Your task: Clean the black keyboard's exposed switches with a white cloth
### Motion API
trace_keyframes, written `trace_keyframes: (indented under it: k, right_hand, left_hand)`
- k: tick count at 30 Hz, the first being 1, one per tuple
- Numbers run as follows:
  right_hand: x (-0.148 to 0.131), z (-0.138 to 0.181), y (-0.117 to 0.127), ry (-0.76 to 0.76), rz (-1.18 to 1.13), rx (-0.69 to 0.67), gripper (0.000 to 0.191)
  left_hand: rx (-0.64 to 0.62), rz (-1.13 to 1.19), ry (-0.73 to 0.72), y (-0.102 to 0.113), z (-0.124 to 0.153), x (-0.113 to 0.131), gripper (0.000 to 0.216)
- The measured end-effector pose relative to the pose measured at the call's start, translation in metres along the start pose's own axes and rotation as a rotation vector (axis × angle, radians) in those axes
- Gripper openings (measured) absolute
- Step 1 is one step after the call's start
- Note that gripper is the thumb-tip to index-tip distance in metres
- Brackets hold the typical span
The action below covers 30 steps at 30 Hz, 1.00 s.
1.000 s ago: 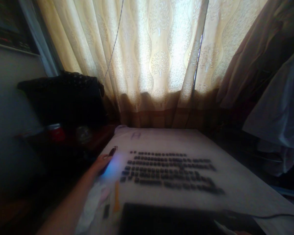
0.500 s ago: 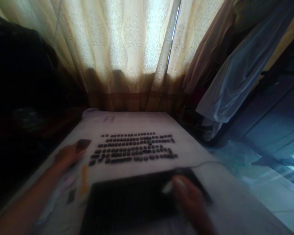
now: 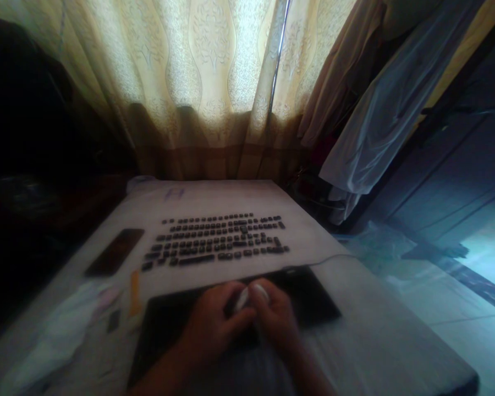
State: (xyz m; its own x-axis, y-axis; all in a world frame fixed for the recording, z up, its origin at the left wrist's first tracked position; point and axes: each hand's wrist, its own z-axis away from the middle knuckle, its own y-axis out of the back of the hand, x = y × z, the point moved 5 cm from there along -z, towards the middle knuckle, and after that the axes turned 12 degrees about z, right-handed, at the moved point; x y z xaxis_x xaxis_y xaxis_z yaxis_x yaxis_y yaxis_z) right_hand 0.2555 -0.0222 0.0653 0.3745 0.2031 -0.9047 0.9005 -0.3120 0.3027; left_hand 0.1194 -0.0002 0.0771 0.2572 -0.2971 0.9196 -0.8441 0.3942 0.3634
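Small white object (image 3: 241, 299), one, blurred: between the hands, over the black rectangular keyboard base (image 3: 313, 297). Visible part slants 7 to 1 o'clock. Right hand (image 3: 272, 311) curled around it, fingers nearly closed; left hand (image 3: 214, 311) curled alongside, grip cannot be told. Base's long axis near 9 to 3. Surface: pale cloth (image 3: 375, 330); beige patterned curtain (image 3: 210, 71) at 12. From hands: six rows of black keycaps (image 3: 200, 258) at 11, one dark flat phone (image 3: 115, 253) at 10, one orange strip (image 3: 135, 294) at 9.
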Motion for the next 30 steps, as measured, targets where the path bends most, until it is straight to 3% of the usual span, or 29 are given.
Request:
trace_keyframes:
  k: [8,16,21,30]
  right_hand:
    - [0.004,0.014,-0.004,-0.037,0.001,-0.075,0.027]
    - [-0.006,0.030,-0.010,-0.090,0.037,-0.186,0.020]
    - [-0.007,0.040,-0.009,-0.092,0.052,-0.145,0.008]
    - [0.005,0.055,-0.009,-0.131,-0.044,-0.085,0.013]
  left_hand:
    - [0.061,0.389,0.280,0.004,0.008,-0.023,0.033]
    - [0.047,0.575,0.383,0.000,0.023,-0.033,0.041]
    - [0.042,0.592,0.349,-0.010,0.036,-0.031,0.040]
    - [0.119,0.459,0.150,-0.017,0.052,-0.030,0.025]
